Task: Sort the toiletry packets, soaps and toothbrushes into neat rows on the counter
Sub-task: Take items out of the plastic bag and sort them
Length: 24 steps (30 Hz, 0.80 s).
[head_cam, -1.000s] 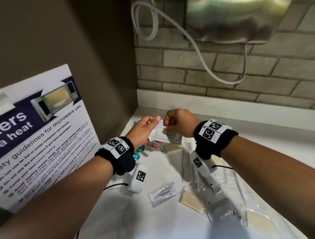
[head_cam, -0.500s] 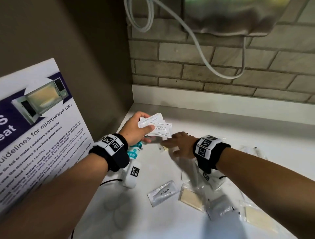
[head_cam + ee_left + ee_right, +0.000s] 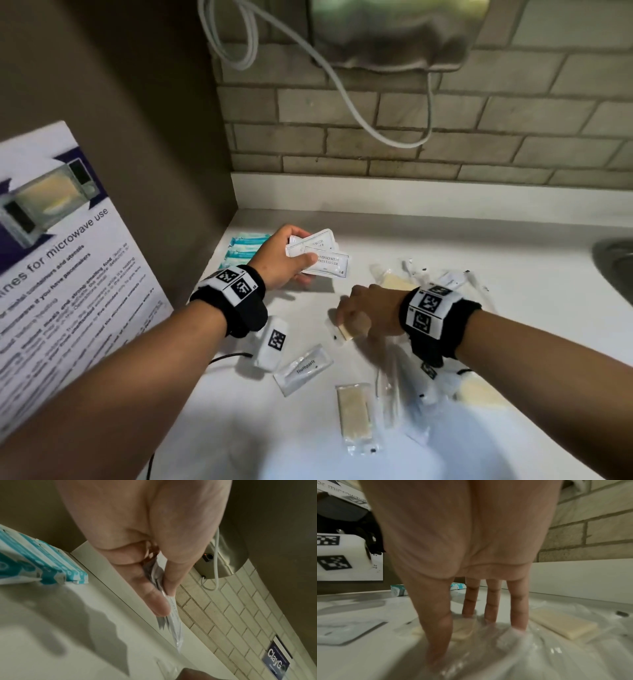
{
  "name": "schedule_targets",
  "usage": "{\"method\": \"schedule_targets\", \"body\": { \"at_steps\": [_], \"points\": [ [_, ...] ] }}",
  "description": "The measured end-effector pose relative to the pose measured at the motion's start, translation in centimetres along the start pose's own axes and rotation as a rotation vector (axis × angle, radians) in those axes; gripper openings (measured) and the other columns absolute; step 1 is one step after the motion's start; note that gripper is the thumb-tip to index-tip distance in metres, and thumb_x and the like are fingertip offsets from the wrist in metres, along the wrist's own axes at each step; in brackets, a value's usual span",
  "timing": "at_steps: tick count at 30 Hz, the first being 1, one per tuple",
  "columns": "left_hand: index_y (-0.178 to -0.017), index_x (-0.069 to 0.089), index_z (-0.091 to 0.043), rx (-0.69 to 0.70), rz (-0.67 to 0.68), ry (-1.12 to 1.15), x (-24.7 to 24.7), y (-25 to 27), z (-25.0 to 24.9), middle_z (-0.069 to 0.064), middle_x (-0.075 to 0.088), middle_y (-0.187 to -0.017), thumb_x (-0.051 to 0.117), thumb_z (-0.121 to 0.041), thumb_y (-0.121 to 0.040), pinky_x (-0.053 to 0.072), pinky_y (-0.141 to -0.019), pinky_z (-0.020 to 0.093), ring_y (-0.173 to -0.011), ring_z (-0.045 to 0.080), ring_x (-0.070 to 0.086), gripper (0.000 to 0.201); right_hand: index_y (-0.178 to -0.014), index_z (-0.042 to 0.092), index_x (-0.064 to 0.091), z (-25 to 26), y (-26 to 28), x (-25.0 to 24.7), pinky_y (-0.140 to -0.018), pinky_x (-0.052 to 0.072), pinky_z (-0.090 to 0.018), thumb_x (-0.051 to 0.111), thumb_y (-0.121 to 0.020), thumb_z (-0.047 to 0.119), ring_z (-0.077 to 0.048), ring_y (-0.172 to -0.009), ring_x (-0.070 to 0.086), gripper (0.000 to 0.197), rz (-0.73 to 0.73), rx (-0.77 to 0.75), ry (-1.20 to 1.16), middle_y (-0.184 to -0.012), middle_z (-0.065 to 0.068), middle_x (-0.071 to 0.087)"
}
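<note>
Hands: left (image 3: 281, 260) pinching two shampoo sachets (image 3: 318, 255), right (image 3: 368, 310) fingers straight on one wrapped soap (image 3: 346, 331).

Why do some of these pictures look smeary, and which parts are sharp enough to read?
Head view: shampoo packets in the left hand and the toothpaste packet read clearly; the lower right corner and the right hand smear. Left wrist view: palm soft, blue packs and tiles fairly crisp, heavy shadow on the counter. Right wrist view: fingers and plastic wrapping blurred, with glare.

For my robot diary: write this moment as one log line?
left hand: holds shampoo packets | right hand: fingers on wrapped soap | counter: unsorted
</note>
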<state>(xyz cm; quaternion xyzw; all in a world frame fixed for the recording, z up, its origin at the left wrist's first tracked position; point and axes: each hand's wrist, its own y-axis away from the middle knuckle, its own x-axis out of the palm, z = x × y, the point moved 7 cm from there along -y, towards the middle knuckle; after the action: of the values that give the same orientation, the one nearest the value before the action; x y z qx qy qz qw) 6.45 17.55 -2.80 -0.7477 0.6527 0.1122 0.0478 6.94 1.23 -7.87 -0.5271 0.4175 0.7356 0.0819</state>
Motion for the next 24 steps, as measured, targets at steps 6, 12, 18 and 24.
{"method": "schedule_targets", "body": {
  "at_steps": [6, 12, 18, 24],
  "points": [
    [-0.118, 0.048, -0.010, 0.031, 0.034, -0.080, 0.6, 0.8, -0.1, 0.016, 0.062, -0.119, 0.064, -0.002, -0.089, 0.062, -0.066, 0.036, -0.095, 0.026, 0.070, 0.034, -0.114, 0.021, 0.068, 0.6, 2.6, -1.7, -0.089, 0.044, -0.025, 0.064, -0.085, 0.025, -0.017, -0.102, 0.058, 0.029, 0.025, 0.007, -0.033, -0.111, 0.003, 0.066],
    [-0.138, 0.039, -0.029, 0.049, 0.118, -0.169, 1.0, 1.6, -0.1, 0.007, 0.063, -0.117, 0.068, -0.010, -0.088, 0.061, -0.068, 0.030, -0.089, 0.017, 0.071, 0.061, -0.118, 0.016, 0.053, -1.9, 2.8, -9.1, -0.086, 0.048, -0.033, 0.081, -0.064, 0.052, -0.025, -0.100, 0.058, 0.071, -0.473, 0.211, -0.209, -0.122, -0.004, 0.055],
    [-0.117, 0.050, -0.019, 0.089, 0.132, -0.202, 1.6, 1.2, -0.2, 0.008, 0.065, -0.104, 0.072, -0.015, -0.085, 0.061, -0.071, 0.037, -0.085, 0.023, 0.069, 0.039, -0.131, 0.020, 0.038, 0.6, -0.1, -8.0, -0.078, 0.051, -0.034, 0.083, -0.067, 0.027, -0.029, -0.099, 0.062, 0.078, -0.360, 0.038, -0.177, -0.115, -0.007, 0.062],
    [-0.104, 0.053, -0.027, 0.104, 0.188, -0.767, 1.3, 1.0, 1.3, -0.004, 0.069, -0.094, 0.068, -0.033, -0.084, 0.051, -0.077, 0.032, -0.084, 0.020, 0.064, 0.026, -0.099, 0.022, 0.061, 1.1, -1.3, -6.9, -0.066, 0.038, -0.029, 0.067, -0.079, 0.034, -0.025, -0.082, 0.059, 0.024, -0.319, 0.093, 0.145, -0.097, -0.002, 0.067]
  ]
}}
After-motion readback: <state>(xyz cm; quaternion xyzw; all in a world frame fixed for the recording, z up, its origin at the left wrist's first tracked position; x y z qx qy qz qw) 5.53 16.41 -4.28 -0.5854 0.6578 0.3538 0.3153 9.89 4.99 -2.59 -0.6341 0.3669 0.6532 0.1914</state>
